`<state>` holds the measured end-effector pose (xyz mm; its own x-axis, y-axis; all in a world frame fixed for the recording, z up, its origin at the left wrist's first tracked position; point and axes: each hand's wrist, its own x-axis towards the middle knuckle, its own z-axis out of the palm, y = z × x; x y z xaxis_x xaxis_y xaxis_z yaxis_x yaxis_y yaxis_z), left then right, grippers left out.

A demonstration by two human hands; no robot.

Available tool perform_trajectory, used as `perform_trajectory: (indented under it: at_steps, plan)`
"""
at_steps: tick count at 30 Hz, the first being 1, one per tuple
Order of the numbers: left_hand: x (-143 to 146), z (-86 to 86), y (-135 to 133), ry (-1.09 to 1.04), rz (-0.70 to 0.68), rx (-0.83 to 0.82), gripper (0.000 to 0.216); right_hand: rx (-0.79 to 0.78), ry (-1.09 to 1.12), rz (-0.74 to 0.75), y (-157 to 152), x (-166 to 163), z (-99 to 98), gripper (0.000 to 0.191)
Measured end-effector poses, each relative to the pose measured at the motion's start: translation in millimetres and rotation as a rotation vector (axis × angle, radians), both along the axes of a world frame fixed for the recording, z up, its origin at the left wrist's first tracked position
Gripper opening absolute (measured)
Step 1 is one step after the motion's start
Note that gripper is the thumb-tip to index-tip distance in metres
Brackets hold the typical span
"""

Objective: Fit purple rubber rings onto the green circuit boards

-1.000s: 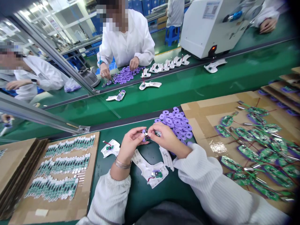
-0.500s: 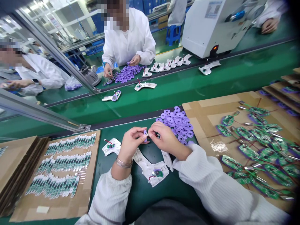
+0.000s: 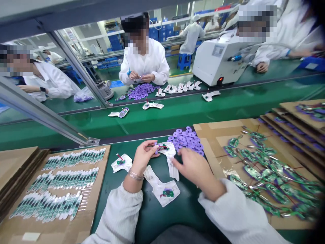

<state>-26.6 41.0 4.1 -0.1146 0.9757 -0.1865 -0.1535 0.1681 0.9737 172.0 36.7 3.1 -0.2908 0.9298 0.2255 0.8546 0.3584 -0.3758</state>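
Left hand [image 3: 145, 155] gripping purple part [image 3: 155, 148]; right hand [image 3: 195, 166] spread at upper housing [image 3: 170, 155].
At far left, a cardboard sheet [image 3: 61, 232] carries three rows of slim circuit boards [image 3: 63, 178]. Next, a white left housing [image 3: 122, 164] lies on the green worktop [image 3: 122, 191], near the left wrist. The left thumb and fingers are clamped on the purple part, above the worktop; dark and red wires [image 3: 163, 147] run from it toward the upper housing. Nearer the wearer lies a lower housing [image 3: 159, 188] with a small green board. Beyond the upper housing sits a pile of purple discs [image 3: 186, 139]. The right thumb and forefinger stand apart; contact with the upper housing cannot be determined. At right, a second sheet [image 3: 210, 135] bears wired boards [image 3: 275, 166].
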Motion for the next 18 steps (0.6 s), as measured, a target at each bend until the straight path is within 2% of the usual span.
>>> perform_trajectory:
  at_steps: [3, 6, 9, 11, 13, 15, 18]
  plan:
    - [4.3, 1.4, 0.2, 0.039, -0.012, 0.021, 0.045, -0.191, -0.073, 0.008, -15.1, -0.7, -8.9, 0.023]
    - [3.6, 6.4, 4.4, 0.115, -0.032, 0.067, 0.041, -0.346, 0.065, 0.051, -10.4, -1.9, -13.3, 0.013]
    - [-9.7, 8.3, 13.9, 0.396, 0.065, 0.263, 0.038, -0.45, 0.246, 0.068, 10.8, 6.7, -3.8, 0.016]
    - [-21.7, 3.8, 22.0, 0.609, 0.195, 0.399, 0.035, -0.528, 0.368, 0.068, 34.8, 14.2, 9.1, 0.017]
    - [-30.6, -5.0, 29.5, 0.714, 0.252, 0.434, 0.031, -0.588, 0.456, 0.052, 68.8, 16.7, 22.6, 0.016]
    - [-33.9, -15.0, 34.7, 0.796, 0.187, 0.42, 0.028, -0.604, 0.477, 0.031, 111.8, 9.9, 32.2, 0.016]
    - [-31.4, -25.9, 37.6, 0.97, 0.06, 0.396, 0.026, -0.618, 0.44, -0.006, 184.1, -18.8, 36.0, 0.022]
